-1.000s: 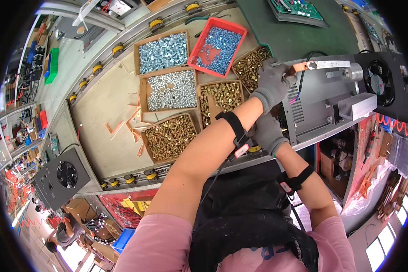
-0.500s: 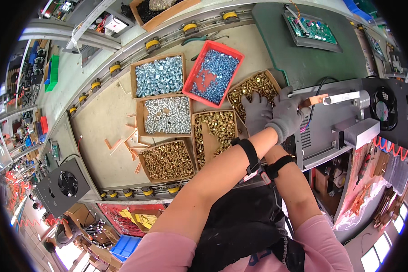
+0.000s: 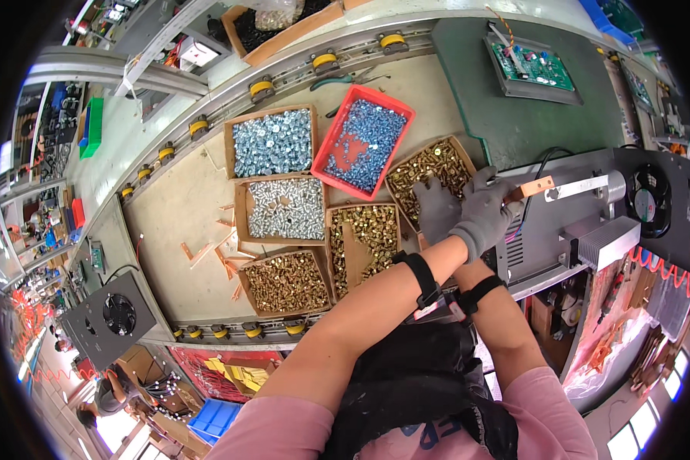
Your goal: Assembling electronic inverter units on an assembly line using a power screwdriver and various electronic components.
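My forearms cross, the left over the right, and both hands wear grey gloves. My left hand (image 3: 484, 211) is closed on a copper strip (image 3: 535, 188) with holes at its free end, held over the grey metal chassis (image 3: 548, 218). To its left, my right hand (image 3: 438, 213) lies at the near part of a cardboard box of brass-coloured bolts (image 3: 441, 162). Its fingers are slightly apart and point down among the bolts; their tips are partly hidden. A pale metal bar (image 3: 579, 187) extends across the chassis towards a round grey part (image 3: 615, 184).
Left of my hands stand a red tray (image 3: 350, 157) of small bluish screws and several cardboard boxes of fasteners (image 3: 285, 208). Loose copper strips (image 3: 226, 249) lie farther left. Pliers (image 3: 336, 83) are behind the tray. A green circuit board (image 3: 537, 65) sits at the back right.
The whole view has shifted slightly, so things appear lower. My right hand's fingers look drawn closer together among the bolts. My left hand keeps its hold on the copper strip.
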`<state>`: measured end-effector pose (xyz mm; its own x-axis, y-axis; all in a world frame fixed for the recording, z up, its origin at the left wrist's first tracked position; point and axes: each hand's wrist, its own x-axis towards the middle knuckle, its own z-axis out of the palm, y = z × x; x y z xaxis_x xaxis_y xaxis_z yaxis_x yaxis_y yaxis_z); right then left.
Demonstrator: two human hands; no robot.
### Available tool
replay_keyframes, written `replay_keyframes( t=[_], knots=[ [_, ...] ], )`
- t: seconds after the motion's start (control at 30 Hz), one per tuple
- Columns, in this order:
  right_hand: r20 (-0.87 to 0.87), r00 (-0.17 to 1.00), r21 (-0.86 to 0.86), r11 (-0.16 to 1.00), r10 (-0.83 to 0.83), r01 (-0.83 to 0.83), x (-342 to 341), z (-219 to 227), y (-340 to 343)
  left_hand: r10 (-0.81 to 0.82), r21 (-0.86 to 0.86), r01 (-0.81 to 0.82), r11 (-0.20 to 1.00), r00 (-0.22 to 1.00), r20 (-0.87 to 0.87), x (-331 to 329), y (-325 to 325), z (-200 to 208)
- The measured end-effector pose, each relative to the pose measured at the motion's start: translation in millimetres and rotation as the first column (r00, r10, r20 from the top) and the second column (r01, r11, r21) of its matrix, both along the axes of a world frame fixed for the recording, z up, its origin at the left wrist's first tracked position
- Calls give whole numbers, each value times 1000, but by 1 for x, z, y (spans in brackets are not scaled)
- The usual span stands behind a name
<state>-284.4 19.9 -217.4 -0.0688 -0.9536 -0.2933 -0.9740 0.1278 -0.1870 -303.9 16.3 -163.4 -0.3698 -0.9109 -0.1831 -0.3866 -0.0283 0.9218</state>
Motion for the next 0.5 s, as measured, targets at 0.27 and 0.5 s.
replay_keyframes(
  t=[0.27,0.5],
  knots=[
    [642,750,-45,968,-160,245,-18,-26,24,-14,47,13,999,1000,4,2,1,3],
    [868,317,355,924,-383,146,-42,63,111,-44,168,95,981,957,-287,11,-17,-2]
  ],
)
